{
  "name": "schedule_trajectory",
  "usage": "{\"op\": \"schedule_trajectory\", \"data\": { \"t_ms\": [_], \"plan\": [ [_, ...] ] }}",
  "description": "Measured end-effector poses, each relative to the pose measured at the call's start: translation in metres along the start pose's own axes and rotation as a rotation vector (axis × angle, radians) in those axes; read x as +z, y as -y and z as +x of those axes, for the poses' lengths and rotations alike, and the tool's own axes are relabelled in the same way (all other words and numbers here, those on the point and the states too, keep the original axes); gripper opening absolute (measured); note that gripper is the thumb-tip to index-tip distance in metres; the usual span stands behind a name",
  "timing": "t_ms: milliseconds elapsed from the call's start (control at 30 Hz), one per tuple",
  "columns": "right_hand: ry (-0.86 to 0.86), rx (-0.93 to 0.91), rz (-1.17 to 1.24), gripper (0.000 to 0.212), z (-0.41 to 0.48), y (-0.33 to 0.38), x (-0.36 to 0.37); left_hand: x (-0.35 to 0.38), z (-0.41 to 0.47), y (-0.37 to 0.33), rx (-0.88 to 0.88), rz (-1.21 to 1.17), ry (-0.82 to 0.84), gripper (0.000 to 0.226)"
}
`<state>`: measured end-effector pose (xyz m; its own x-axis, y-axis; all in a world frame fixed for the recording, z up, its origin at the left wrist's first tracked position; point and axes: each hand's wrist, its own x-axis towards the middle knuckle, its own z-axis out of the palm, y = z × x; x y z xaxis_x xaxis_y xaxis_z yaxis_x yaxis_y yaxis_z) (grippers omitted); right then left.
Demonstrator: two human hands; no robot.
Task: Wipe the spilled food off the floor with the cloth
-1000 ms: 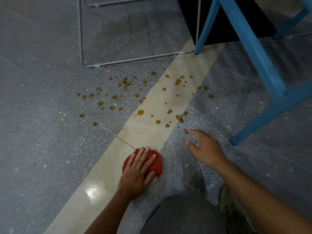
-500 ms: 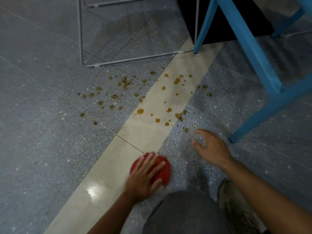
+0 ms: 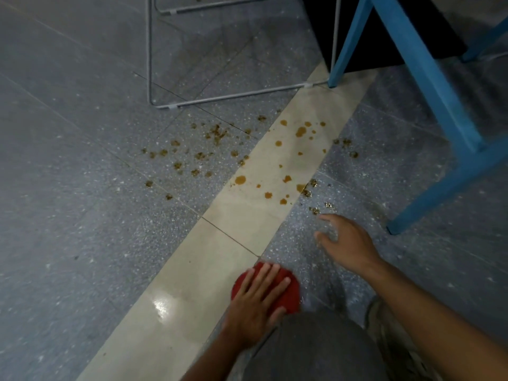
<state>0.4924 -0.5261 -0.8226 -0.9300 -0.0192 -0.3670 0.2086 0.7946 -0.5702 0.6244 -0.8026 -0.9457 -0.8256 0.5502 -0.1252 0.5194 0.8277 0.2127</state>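
Head view, left hand [image 3: 255, 303] pressing cloth [image 3: 292, 299]; right hand [image 3: 349, 243] perhaps hovering

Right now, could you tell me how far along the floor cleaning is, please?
Done: nothing visibly wiped. In hand: the left hand presses flat on the red cloth, short of the spilled food; the right hand is open beside the nearest crumbs. Left: all of it, brown drops on the beige strip and bits on the grey tiles.
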Motion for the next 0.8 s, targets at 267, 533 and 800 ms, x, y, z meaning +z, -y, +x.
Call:
{"op": "schedule_trajectory", "data": {
  "t_ms": [267, 533, 800],
  "plan": [
    [-0.007, -0.006, -0.033, 0.051, 0.001, 0.007, -0.001, -0.024, 0.089, -0.011, -0.563, -0.151, -0.045, 0.076],
    [-0.040, -0.203, -0.299, 0.042, -0.051, 0.012, 0.037, -0.027, 0.065, -0.012, -0.106, -0.235, -0.001, 0.077],
    [0.058, -0.231, -0.475, 0.072, -0.068, 0.021, 0.121, -0.079, 0.052, 0.028, -0.404, -0.280, -0.059, 0.069]
  ]
}}
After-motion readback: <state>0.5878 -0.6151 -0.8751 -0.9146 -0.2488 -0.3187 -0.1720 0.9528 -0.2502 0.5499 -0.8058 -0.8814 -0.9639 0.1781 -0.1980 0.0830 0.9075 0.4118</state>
